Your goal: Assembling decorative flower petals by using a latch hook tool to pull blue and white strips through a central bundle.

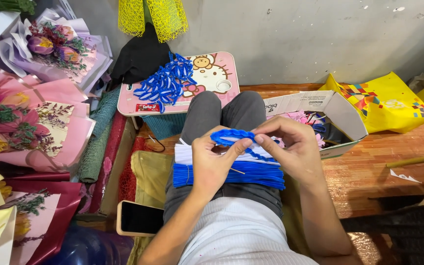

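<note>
Two bouquets (30,122), cardboard box (339,110) (right), phone (138,218)

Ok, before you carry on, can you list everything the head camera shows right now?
bent blue pipe cleaner: one, blue, pinched between both hands above the lap
straight pipe cleaners: a bundle, blue, lying across the lap
white sheets: a few, white, under the bundle
small tray table: one, pink with a cartoon cat, ahead of the knees
shaped blue pieces: a pile, blue, on the tray table
cardboard box: one, white, open, right of the knees, flowers inside
yellow bag: one, yellow, behind the box
bouquets: several, pink and purple wraps, at left
phone: one, dark screen, left of the thigh
left hand: holds the bent piece
right hand: pinches its other end
</note>
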